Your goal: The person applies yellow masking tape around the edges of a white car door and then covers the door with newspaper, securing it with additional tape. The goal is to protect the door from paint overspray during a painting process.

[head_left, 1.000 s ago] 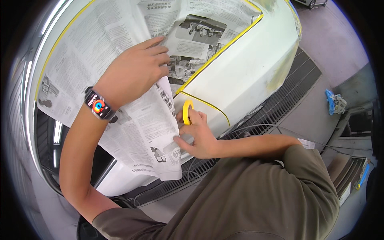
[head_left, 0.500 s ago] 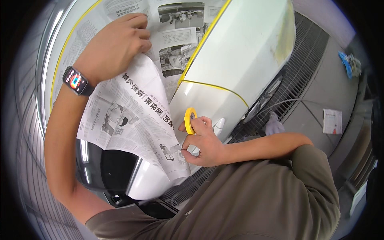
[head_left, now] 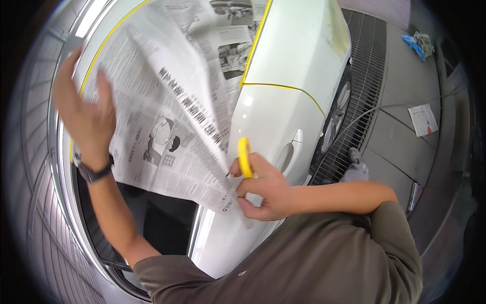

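Observation:
A large sheet of newspaper (head_left: pixel 147 126) lies over the car's side window and hangs loosely, its near edge lifted in a fold. My right hand (head_left: pixel 266 190) is closed round a roll of yellow masking tape (head_left: pixel 245 157), and the newspaper's lower right corner reaches its fingertips. Whether they pinch that corner is hard to tell. My left hand (head_left: pixel 88 119), slightly blurred, is raised at the sheet's left side, thumb and fingers apart, with nothing in it. A dark watch (head_left: pixel 96 172) sits on that wrist.
The white car's door panel (head_left: pixel 268 109) has a door handle (head_left: pixel 292 152) and yellow tape lines (head_left: pixel 283 85) along its seams. A wheel (head_left: pixel 336 116) stands by a floor grating (head_left: pixel 364 55). A hose (head_left: pixel 385 105), a paper (head_left: pixel 423 120) and a blue wrapper (head_left: pixel 414 47) lie right.
My left hand has let go of the newspaper's top and swung left and down, opening out. The sheet has spread across to the left. My right hand still holds the tape roll.

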The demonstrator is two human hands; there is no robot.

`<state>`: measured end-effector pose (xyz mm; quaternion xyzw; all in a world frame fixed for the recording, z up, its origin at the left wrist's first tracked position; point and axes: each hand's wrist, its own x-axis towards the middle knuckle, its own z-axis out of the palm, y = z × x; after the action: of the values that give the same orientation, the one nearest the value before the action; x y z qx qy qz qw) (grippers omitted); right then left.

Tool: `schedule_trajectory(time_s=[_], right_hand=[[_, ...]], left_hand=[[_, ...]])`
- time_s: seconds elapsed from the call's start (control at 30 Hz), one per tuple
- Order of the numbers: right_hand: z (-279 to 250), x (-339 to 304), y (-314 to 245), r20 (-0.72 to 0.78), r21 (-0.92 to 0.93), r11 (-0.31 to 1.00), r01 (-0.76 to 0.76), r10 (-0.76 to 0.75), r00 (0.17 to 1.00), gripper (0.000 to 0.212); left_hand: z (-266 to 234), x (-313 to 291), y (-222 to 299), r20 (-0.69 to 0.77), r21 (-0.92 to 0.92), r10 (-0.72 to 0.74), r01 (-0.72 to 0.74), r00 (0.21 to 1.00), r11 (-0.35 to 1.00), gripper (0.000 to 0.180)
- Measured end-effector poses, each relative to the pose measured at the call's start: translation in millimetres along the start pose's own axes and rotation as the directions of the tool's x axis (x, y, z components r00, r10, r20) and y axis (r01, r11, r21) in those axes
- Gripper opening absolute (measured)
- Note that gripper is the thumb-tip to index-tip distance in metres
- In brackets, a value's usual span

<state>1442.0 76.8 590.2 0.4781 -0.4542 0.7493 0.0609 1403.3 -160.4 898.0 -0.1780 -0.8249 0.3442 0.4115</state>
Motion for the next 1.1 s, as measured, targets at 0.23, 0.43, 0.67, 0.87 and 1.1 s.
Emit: schedule_trajectory(time_s=[0.23,0.43,0.67,0.87,1.1], right_hand=[[-43,10,11,-0.023,-0.009,1.000,-0.013,0.013,1.000,0.013],[-69,44,36,-0.037,-0.067,0.998,-0.011,0.008,0.999,0.018],[-107,100,66,0.011,-0.235,0.968,0.090,-0.090,0.996,0.040],[-125,139,89,0.068,-0.336,0.929,0.156,-0.142,0.988,0.049],[-115,230,127,0.120,-0.693,0.674,0.257,-0.244,0.962,0.055]], left_hand=[[-55,-190,89,-0.007,-0.120,-0.971,0.964,0.238,0.237,0.090],[-87,-242,135,0.571,-0.433,-0.806,0.892,0.159,-0.131,0.055],[-175,-259,106,0.306,-0.801,-0.952,0.544,0.011,-0.251,0.033],[-164,-274,209,0.305,-0.856,-0.951,0.424,-0.048,-0.296,0.033],[-81,-291,258,0.594,-0.572,-0.767,0.543,-0.244,-0.615,0.034]])
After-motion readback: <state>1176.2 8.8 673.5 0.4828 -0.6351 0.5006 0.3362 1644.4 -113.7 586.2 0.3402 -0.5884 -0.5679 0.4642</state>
